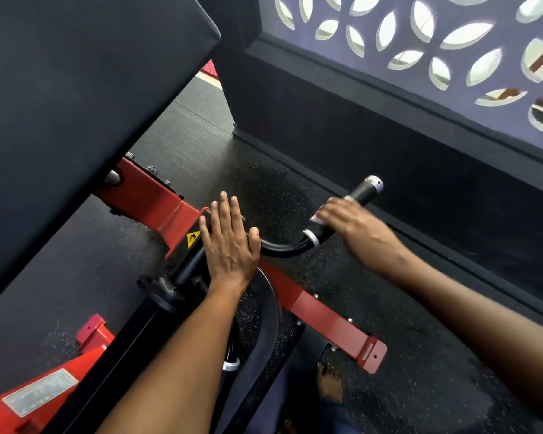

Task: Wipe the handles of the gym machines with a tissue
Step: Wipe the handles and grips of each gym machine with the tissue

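A black curved handle (362,191) with a silver end cap sticks out from a red gym machine frame (151,198). My right hand (355,227) is wrapped over the handle's grip, holding a white tissue (316,218) against it; only small bits of the tissue show at the fingers. My left hand (229,242) lies flat with straight fingers on the black bar where the handle meets the red frame.
A large black pad (85,98) fills the upper left. A black wall (358,120) with a leaf-patterned screen (452,42) runs along the right. Black speckled rubber floor (264,183) lies below. A bare foot (328,383) stands near the frame's lower red bracket (342,333).
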`<state>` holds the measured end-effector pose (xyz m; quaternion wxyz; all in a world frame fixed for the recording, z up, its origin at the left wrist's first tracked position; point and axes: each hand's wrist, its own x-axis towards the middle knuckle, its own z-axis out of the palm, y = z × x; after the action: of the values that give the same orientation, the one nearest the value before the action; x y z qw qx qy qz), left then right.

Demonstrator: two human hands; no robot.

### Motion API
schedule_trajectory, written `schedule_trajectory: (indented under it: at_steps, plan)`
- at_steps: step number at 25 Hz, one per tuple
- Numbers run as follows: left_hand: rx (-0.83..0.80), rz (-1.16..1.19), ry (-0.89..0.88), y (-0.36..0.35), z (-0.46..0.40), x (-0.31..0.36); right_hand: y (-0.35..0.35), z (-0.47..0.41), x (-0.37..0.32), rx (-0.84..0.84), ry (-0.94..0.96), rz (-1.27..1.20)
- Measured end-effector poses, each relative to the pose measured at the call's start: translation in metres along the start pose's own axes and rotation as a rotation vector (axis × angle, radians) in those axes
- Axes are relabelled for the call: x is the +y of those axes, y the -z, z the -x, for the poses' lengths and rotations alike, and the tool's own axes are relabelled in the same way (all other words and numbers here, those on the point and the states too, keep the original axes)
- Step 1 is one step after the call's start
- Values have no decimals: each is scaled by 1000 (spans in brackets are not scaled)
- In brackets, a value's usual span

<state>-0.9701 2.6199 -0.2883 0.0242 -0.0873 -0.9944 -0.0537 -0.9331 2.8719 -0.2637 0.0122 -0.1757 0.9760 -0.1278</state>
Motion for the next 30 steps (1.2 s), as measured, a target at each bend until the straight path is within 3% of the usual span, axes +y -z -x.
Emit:
schedule_trajectory:
  at_steps: [3,5,8,9,12,13,17,18,22,23,25,27,28,30]
  plan:
    - [-2,-21,27,-2,-1,-1,5,-8,17,102,-365,-48]
    - [-11,-22,31,-3,0,0,-1,-8,-15,115,-272,-60]
    - [-24,-12,37,-1,1,1,-3,0,-37,-15,102,-11]
    - [-25,-10,39,0,1,1,0,-3,-20,4,74,16]
    - [-19,-8,41,2,1,2,11,-6,25,92,-318,4]
    - [-18,-6,42,2,1,2,11,-4,19,113,-343,-2]
    - [-20,-5,39,3,0,3,-4,8,-29,2,138,58]
    - [-21,-6,37,3,0,3,2,6,-17,-36,153,59]
    - [-22,-4,40,2,2,2,17,-6,26,43,-383,-1]
    - [-22,-5,40,2,2,1,14,-5,12,60,-352,-18]
    - [-17,-9,39,2,1,0,3,1,-26,49,-72,-46]
    - [-15,-8,41,2,0,2,10,-5,-30,-98,128,-33]
    - [-13,-6,42,2,0,3,18,-16,-17,-166,95,2]
    - [-8,-4,39,2,0,2,34,-38,5,-267,-158,171]
